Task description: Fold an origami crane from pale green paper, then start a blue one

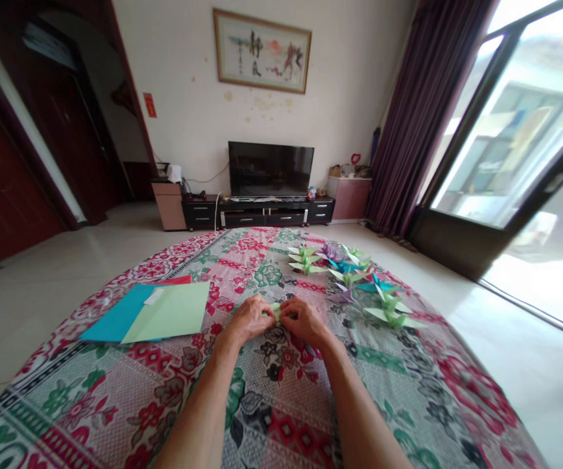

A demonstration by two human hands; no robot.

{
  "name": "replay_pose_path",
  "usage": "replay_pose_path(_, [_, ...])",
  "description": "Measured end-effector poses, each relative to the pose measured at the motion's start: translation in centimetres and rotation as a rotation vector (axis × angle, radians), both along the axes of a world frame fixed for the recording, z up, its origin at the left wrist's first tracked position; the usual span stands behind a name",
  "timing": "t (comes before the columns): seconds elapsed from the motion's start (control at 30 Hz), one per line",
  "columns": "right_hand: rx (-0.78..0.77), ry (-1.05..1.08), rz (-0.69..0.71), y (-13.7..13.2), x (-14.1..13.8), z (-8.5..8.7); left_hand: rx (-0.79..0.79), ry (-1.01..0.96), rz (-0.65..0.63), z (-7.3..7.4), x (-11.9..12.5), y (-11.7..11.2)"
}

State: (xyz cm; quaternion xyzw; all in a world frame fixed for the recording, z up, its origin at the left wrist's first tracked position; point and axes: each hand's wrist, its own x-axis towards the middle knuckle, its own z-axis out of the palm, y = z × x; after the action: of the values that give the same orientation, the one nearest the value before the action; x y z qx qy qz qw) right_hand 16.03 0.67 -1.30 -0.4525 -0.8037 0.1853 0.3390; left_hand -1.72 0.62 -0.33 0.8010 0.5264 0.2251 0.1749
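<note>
Between my two hands, at the middle of the table, is a small folded piece of light green paper [276,314]. My left hand [253,317] pinches its left side, fingers closed. From the right, my right hand [303,319] grips the other side with thumb and fingers together. Most of the paper is hidden by the fingers, so its exact shape cannot be made out. Several folded paper cranes stand beyond and to the right of my right hand, among them a green crane [393,314], a purple crane [344,293] and a blue crane [378,284].
Left of my hands lies a stack of coloured sheets, with a light green sheet [174,316] over a blue sheet [110,319] and a red edge behind. A patterned cloth [164,391] covers the round table. Further off stand a television [270,169] and a low cabinet [247,213].
</note>
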Motion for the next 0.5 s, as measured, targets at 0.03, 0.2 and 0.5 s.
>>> replay_pose_path(0.03, [0.001,-0.012,-0.013,-0.08,-0.02,0.12,-0.001,0.008,0.006,-0.01,0.06,0.04])
replay_pose_path(0.2, [0.024,-0.038,-0.036,-0.09,-0.14,0.17,0.009,0.043,0.039,0.07,0.38,0.1])
replay_pose_path(0.5, [0.014,-0.015,-0.123,-0.05,-0.78,0.04,0.023,0.101,0.131,-0.21,0.83,0.34])
